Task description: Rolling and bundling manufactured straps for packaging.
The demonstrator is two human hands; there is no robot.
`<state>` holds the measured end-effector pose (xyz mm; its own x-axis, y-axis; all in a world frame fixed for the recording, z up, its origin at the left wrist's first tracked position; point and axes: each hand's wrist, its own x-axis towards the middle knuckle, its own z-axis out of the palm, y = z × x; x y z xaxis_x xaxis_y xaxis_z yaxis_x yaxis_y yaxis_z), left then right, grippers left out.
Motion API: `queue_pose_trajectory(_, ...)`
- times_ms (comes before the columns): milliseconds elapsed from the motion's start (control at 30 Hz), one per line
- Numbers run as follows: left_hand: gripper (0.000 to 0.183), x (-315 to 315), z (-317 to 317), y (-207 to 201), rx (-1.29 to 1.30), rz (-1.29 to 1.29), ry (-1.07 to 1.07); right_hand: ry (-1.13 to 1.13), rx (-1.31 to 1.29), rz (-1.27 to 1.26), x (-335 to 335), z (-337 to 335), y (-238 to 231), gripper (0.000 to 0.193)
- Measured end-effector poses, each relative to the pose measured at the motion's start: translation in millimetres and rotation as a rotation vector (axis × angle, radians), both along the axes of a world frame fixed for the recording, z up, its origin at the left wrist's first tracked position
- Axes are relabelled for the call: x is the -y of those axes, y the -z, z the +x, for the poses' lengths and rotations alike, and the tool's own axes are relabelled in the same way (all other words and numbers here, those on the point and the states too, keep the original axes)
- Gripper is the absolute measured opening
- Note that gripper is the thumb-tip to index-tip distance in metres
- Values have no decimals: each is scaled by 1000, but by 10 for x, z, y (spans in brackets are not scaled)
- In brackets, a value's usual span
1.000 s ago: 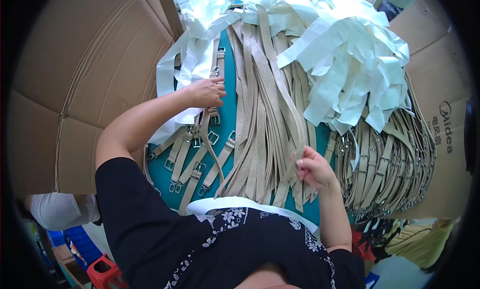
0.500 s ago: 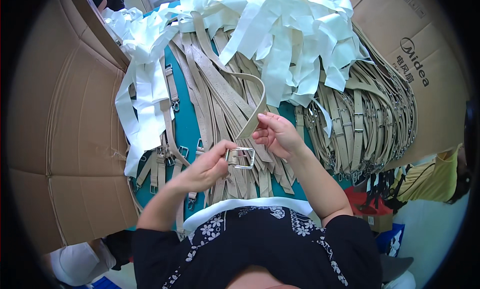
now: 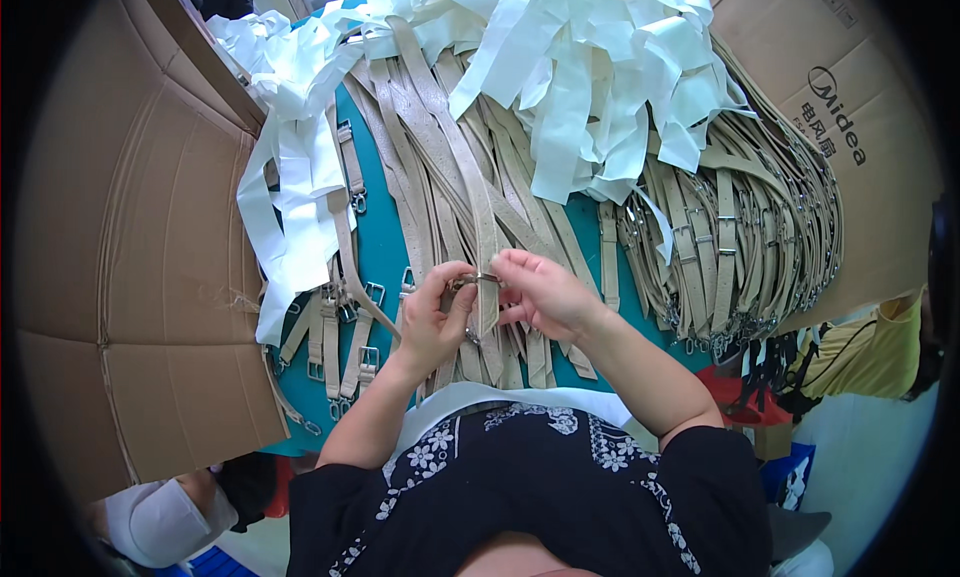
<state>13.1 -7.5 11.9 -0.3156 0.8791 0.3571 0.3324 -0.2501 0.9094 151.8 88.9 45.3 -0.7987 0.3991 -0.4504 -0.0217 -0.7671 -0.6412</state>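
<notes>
A beige strap [image 3: 475, 182] runs toward me from the far pile, and its pointed end hangs down between my hands. The metal buckle [image 3: 486, 278] lies across this strap, which appears to pass through its frame. My left hand [image 3: 440, 312] is closed on the buckle's left side, thumb against forefinger. From the right, my right hand [image 3: 550, 295] pinches at the buckle's other side and the strap's edge, its lower fingers behind the strap end. Beneath both hands lie several more beige straps [image 3: 430, 207]; my fingers partly hide the buckle.
White strips [image 3: 590, 77] are heaped at the far side of the teal table [image 3: 385, 247]. Bundled straps with buckles [image 3: 715, 237] lie to the right. Buckled strap ends [image 3: 335, 347] lie at the left. Cardboard [image 3: 150, 267] stands along the left, and another cardboard sheet [image 3: 870, 217] at the right.
The strap's end has come down from its raised curl to the buckle and now lies through it. My right hand has moved down and inward, and the buckle has turned edge-on.
</notes>
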Motion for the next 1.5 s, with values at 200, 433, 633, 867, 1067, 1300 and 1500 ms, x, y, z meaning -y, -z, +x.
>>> queue_pose_trajectory(200, 14, -137, -41, 102, 16, -148, -199, 85, 20, 296, 406, 94, 19, 85)
queue_pose_trajectory(433, 20, -237, -24, 281, 293, -85, -18, 113, 50, 174, 57, -49, 39, 72)
queue_pose_trajectory(633, 20, -248, -97, 295, 227, -124, -104, -72, -43, 112, -168, -112, 91, 63)
queue_pose_trajectory(867, 18, -187, -40, 227, 410, -45, 76, -85, 96, 330, -117, -132, 38, 45)
queue_pose_trajectory(1067, 26, -101, -133, 75, 336, -185, 206, 49, 138, 563, -203, -150, 183, 16)
queue_pose_trajectory(1300, 26, 197, -152, -159, -215, -399, 94, 233, 81, 504, -327, -234, 187, 12)
queue_pose_trajectory(1500, 9, 163, -274, -492, 267, -197, 205, 96, 109, 673, -298, -251, 135, 13)
